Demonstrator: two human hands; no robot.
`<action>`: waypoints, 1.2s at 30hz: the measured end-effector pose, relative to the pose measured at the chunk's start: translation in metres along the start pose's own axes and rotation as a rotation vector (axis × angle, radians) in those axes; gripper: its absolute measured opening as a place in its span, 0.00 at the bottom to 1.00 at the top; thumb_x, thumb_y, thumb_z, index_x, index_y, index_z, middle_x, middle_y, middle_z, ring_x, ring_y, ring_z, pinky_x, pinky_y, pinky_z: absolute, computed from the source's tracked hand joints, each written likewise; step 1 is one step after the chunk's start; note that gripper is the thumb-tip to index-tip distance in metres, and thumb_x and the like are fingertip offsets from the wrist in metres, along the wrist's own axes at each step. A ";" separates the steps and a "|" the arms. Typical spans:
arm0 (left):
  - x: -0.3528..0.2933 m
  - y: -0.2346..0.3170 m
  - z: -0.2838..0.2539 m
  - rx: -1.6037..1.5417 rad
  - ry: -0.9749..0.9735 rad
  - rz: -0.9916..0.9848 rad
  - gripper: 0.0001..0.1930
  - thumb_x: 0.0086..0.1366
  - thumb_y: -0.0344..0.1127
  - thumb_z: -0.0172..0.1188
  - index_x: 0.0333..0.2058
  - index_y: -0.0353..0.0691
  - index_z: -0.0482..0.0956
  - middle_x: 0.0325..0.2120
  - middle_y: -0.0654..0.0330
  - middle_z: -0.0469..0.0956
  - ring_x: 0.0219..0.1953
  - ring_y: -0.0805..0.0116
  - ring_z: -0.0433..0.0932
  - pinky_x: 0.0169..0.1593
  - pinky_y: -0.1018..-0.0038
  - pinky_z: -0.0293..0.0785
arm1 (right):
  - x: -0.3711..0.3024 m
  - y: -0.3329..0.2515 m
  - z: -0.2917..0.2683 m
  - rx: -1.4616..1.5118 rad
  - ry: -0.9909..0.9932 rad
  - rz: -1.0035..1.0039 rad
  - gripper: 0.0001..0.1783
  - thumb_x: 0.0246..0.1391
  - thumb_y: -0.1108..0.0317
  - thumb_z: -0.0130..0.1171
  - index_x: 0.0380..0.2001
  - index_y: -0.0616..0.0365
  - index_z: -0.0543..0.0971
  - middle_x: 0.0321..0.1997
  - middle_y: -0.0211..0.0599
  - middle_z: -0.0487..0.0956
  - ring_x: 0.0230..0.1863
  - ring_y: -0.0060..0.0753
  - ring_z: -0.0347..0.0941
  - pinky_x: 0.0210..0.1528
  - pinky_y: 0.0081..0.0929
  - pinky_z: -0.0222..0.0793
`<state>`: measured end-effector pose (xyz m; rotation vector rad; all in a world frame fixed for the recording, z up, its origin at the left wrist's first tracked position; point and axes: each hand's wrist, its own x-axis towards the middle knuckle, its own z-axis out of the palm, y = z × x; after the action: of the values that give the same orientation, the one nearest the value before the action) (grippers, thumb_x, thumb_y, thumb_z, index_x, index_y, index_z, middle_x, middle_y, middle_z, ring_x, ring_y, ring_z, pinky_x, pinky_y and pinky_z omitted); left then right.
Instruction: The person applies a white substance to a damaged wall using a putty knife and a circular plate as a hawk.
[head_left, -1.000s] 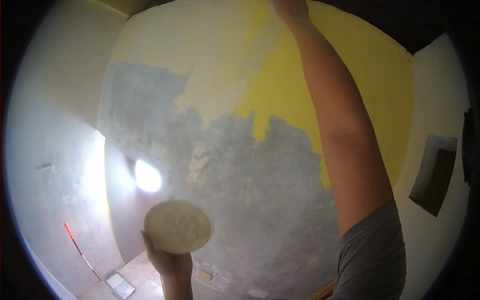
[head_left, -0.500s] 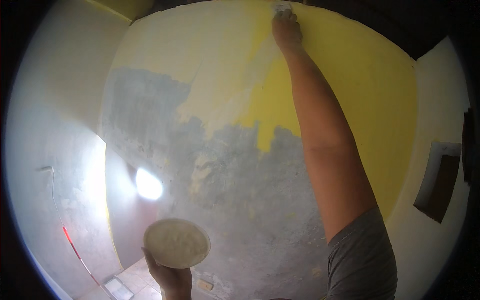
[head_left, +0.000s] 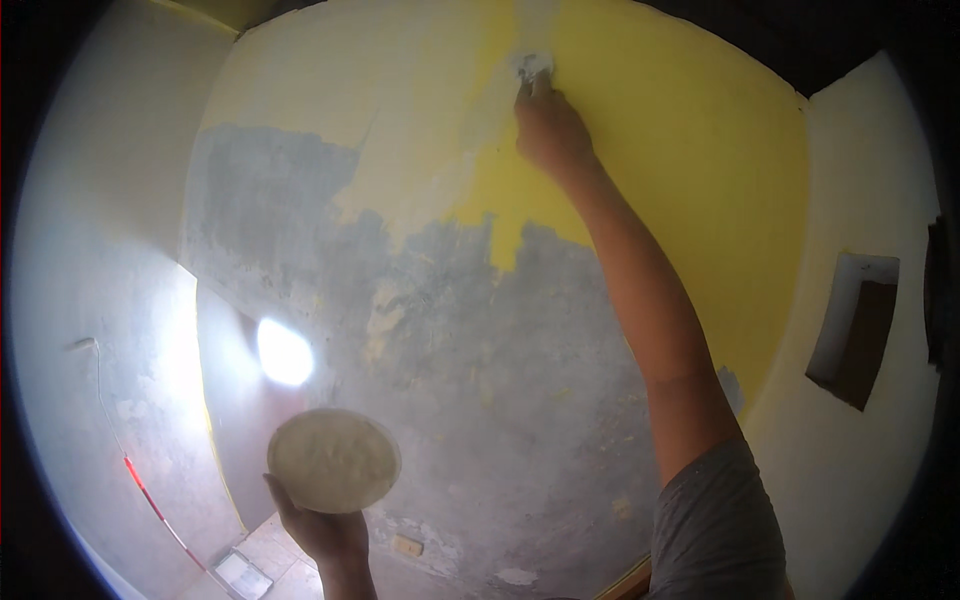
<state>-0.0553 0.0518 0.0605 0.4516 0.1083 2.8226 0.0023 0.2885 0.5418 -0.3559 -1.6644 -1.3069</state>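
Observation:
High on the wall (head_left: 640,150), my right hand (head_left: 555,125) is closed around a small putty spreader (head_left: 534,67). Pale paste smears the spreader, and its exact shape is hard to make out. It is pressed to the wall where yellow paint meets a whitish, freshly coated strip. Down at the lower left, my left hand (head_left: 318,525) supports a round dish of pale putty (head_left: 335,462) from below. The putty's surface is lumpy and faces me. Most of the left fingers are hidden under the dish.
A paint roller on a red and white pole (head_left: 145,490) leans against the left wall. At its foot lies a white paint tray (head_left: 243,575). A bright lamp (head_left: 285,352) glares near the doorway. A recessed opening (head_left: 855,330) sits in the right wall.
My right hand has moved down the wall and slightly left with the spreader. The view has shifted a little, and the dish stays in my left hand.

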 end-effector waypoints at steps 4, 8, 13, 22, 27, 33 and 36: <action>-0.006 0.015 0.027 -0.137 0.067 -0.052 0.30 0.83 0.54 0.31 0.69 0.38 0.63 0.65 0.54 0.68 0.68 0.56 0.67 0.71 0.54 0.62 | -0.012 -0.011 -0.048 0.185 -0.016 0.044 0.18 0.53 0.77 0.56 0.48 0.70 0.80 0.54 0.62 0.75 0.50 0.60 0.80 0.50 0.51 0.82; -0.006 0.017 0.034 -0.144 0.005 -0.051 0.30 0.83 0.55 0.31 0.69 0.39 0.63 0.65 0.54 0.68 0.68 0.56 0.66 0.72 0.54 0.62 | 0.062 0.012 -0.058 0.289 0.116 0.101 0.23 0.51 0.74 0.56 0.52 0.64 0.82 0.49 0.59 0.82 0.52 0.61 0.80 0.55 0.53 0.79; -0.004 -0.002 0.019 -0.154 0.046 -0.102 0.32 0.81 0.60 0.36 0.69 0.41 0.65 0.67 0.55 0.69 0.69 0.54 0.66 0.72 0.51 0.61 | 0.179 0.050 -0.047 0.005 -0.007 0.352 0.21 0.71 0.67 0.49 0.61 0.68 0.74 0.68 0.61 0.72 0.71 0.54 0.68 0.66 0.47 0.72; 0.002 -0.035 -0.024 0.070 0.067 -0.004 0.34 0.80 0.62 0.38 0.70 0.43 0.64 0.67 0.55 0.69 0.69 0.52 0.67 0.70 0.51 0.64 | 0.260 0.078 -0.072 -0.117 -0.357 0.289 0.23 0.67 0.64 0.54 0.59 0.68 0.76 0.66 0.56 0.76 0.67 0.51 0.74 0.64 0.47 0.73; 0.003 -0.039 -0.014 -0.202 0.062 -0.156 0.31 0.81 0.58 0.39 0.70 0.42 0.63 0.65 0.56 0.69 0.67 0.55 0.68 0.69 0.54 0.66 | 0.252 0.067 -0.059 -0.118 -0.269 0.289 0.22 0.65 0.64 0.55 0.56 0.68 0.77 0.64 0.56 0.77 0.66 0.52 0.75 0.64 0.48 0.73; 0.001 -0.041 -0.011 -0.232 0.061 -0.166 0.34 0.79 0.62 0.40 0.70 0.41 0.63 0.65 0.53 0.70 0.66 0.52 0.70 0.68 0.52 0.67 | 0.257 0.063 -0.043 -0.157 -0.122 0.244 0.21 0.63 0.66 0.55 0.54 0.68 0.79 0.62 0.56 0.79 0.64 0.52 0.76 0.65 0.48 0.73; 0.002 -0.041 -0.014 -0.226 0.079 -0.153 0.34 0.80 0.61 0.40 0.70 0.41 0.63 0.64 0.53 0.70 0.66 0.52 0.70 0.68 0.52 0.67 | 0.260 0.062 -0.036 -0.155 -0.088 0.235 0.20 0.62 0.66 0.56 0.52 0.69 0.80 0.61 0.56 0.80 0.64 0.53 0.77 0.65 0.49 0.73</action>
<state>-0.0504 0.0912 0.0427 0.2693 -0.1534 2.6606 -0.0657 0.2001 0.7869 -0.6898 -1.5433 -1.2601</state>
